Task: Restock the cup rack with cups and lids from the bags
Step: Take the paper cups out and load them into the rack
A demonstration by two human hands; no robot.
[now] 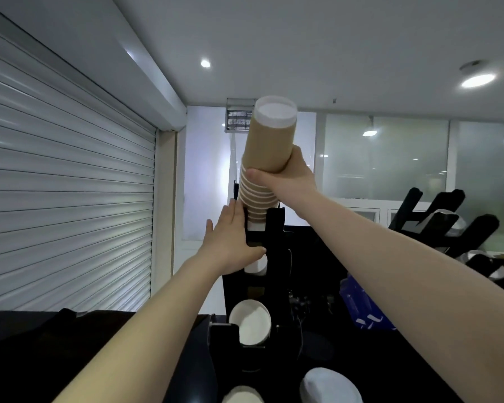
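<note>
A grey roller shutter [70, 184] fills the room's left, then above a dark worktop [390, 367] the left hand [230, 242] lies flat with straight fingers on the black cup rack [275, 228], and the right hand [291, 175] wraps its fingers round a tall stack of brown cups [269, 146], almost upright at the rack's top, white end up, before misty glass walls [390, 158].

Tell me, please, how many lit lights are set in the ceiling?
2. A small round light left of centre, and a larger light at upper right. Bright spots on the glass partition may be reflections or further lamps.
</note>
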